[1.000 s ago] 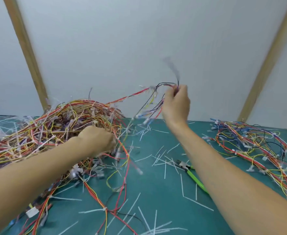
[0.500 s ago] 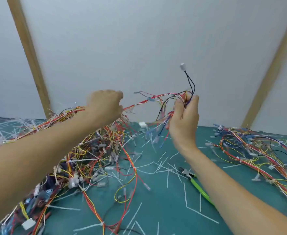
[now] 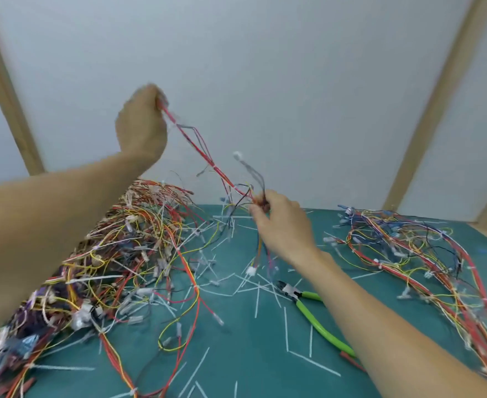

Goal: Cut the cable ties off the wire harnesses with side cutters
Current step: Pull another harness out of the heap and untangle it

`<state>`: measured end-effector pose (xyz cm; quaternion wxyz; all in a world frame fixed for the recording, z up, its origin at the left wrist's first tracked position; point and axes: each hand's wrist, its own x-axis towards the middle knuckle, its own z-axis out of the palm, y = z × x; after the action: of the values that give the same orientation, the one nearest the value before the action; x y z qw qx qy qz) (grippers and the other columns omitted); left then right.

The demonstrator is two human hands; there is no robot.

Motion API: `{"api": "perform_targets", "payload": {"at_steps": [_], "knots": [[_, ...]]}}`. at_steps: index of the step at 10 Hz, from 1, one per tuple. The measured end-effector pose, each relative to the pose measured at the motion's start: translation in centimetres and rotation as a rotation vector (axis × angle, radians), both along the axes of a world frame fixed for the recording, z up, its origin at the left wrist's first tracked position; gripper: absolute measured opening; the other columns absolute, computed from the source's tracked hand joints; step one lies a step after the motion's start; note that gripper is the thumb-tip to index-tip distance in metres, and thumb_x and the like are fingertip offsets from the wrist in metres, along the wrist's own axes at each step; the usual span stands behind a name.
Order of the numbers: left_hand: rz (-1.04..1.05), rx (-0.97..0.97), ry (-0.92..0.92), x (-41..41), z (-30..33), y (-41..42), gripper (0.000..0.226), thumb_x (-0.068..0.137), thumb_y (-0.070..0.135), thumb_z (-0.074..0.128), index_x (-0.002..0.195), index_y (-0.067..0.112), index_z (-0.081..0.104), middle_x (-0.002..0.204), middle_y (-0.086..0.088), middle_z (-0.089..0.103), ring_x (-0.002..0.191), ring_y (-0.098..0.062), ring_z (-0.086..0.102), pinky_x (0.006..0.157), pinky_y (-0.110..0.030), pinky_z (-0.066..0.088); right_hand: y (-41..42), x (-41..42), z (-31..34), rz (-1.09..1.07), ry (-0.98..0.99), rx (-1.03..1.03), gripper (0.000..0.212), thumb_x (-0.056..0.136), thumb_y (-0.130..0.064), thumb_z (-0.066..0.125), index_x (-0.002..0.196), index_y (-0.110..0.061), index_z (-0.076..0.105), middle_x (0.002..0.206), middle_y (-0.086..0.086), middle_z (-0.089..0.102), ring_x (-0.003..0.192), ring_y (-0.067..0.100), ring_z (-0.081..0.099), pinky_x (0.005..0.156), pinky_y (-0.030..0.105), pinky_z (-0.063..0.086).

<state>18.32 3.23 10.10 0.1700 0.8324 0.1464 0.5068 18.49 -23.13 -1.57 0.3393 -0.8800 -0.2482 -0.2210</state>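
no legible writing; both hands (image 3: pixel 141 126) (image 3: pixel 284 225) gripping harness (image 3: pixel 207 159).

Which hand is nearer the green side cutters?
Right. The right hand grips the wire harness just above the green side cutters on the mat; the left hand holds the harness's other end high up, farther away.
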Motion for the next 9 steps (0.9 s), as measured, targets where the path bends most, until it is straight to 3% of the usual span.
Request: {"api": "perform_targets", "payload": {"at_steps": [1,2,3,4,5,6,7,8,9], "knots": [[-0.171,0.302,0.151,-0.4,1.4,-4.6,0.026,0.09,0.01,0.046,0.106,0.02,0.063,0.108,-0.007,0.068,0.098,-0.034,0.062,0.075,-0.039,0.042,0.6,1.4,-1.2,-0.105,0.118,0.141,0.017,0.098,-0.027,0.055,0.086,-0.017,0.059,0.075,-0.003,0.066,0.075,0.028,0.06,0.061,0.037,0.043],[0.007,0.834,0.525,-2.5,0.0,-7.5,0.022,0.093,0.017,0.052,0.106,0.019,0.07,0.108,-0.01,0.067,0.101,-0.033,0.061,0.076,-0.038,0.04,-2.0,3.8,-2.1,-0.306,0.39,0.553,0.015,0.098,-0.027,0.053,0.091,-0.016,0.063,0.086,0.0,0.07,0.085,0.028,0.065,0.07,0.039,0.048],[-0.034,0.977,0.496,-5.0,-1.6,-7.4,0.028,0.098,0.035,0.047,0.098,0.019,0.071,0.113,-0.007,0.057,0.109,-0.028,0.051,0.09,-0.042,0.036,-6.0,5.4,-2.6,-0.497,0.379,0.774,0.012,0.098,-0.022,0.052,0.097,-0.017,0.062,0.089,0.0,0.068,0.09,0.03,0.062,0.074,0.039,0.043],[-0.387,0.561,0.455,-7.9,-1.9,-7.9,0.018,0.097,0.034,0.058,0.088,0.018,0.057,0.094,-0.001,0.062,0.092,-0.028,0.059,0.108,-0.04,0.036,-8.5,5.9,-1.2,-0.513,0.246,0.921,0.01,0.096,-0.023,0.053,0.086,-0.025,0.055,0.08,-0.007,0.057,0.081,0.024,0.057,0.068,0.032,0.039],[-0.672,0.012,0.424,-10.8,-0.9,-11.2,0.017,0.095,0.023,0.063,0.088,0.016,0.049,0.072,0.001,0.066,0.068,-0.027,0.067,0.07,-0.036,0.052,-8.9,6.0,0.8,-0.523,0.228,0.939,0.006,0.099,-0.024,0.052,0.097,-0.025,0.058,0.084,-0.005,0.057,0.071,0.016,0.054,0.052,0.014,0.036],[-1.008,-0.283,0.529,-13.6,0.7,-14.6,0.012,0.094,0.025,0.065,0.097,0.018,0.056,0.071,0.001,0.071,0.051,-0.021,0.067,0.046,-0.026,0.047,-8.7,6.3,1.5,-0.45,0.349,0.978,0.014,0.102,-0.016,0.053,0.109,-0.012,0.064,0.092,0.007,0.063,0.085,0.024,0.058,0.066,0.031,0.046],[-1.421,-0.432,0.827,-15.5,0.5,-15.4,0.025,0.1,0.039,0.059,0.114,0.018,0.064,0.105,-0.001,0.076,0.077,-0.021,0.075,0.058,-0.027,0.055,-9.0,5.8,3.0,-0.338,0.477,1.067,0.038,0.111,-0.013,0.042,0.144,0.004,0.048,0.137,0.017,0.058,0.122,0.03,0.058,0.081,0.019,0.049],[-1.186,-0.447,0.77,-15.2,-3.7,-14.5,0.019,0.104,0.017,0.05,0.11,0.015,0.067,0.105,-0.004,0.076,0.085,-0.016,0.072,0.066,-0.024,0.052,-9.7,4.5,5.8,-0.043,0.588,1.253,0.047,0.114,-0.012,0.022,0.155,0.009,0.031,0.15,0.037,0.04,0.118,0.044,0.056,0.057,0.013,0.047],[-0.737,0.051,0.876,-14.3,-9.3,-12.7,0.019,0.102,0.027,0.051,0.106,0.019,0.067,0.103,-0.001,0.073,0.09,-0.018,0.067,0.074,-0.029,0.048,-8.1,1.8,8.1,0.103,0.553,1.251,0.033,0.111,-0.006,0.029,0.131,-0.005,0.055,0.109,0.024,0.054,0.074,0.015,0.056,0.053,0.023,0.051]]}}
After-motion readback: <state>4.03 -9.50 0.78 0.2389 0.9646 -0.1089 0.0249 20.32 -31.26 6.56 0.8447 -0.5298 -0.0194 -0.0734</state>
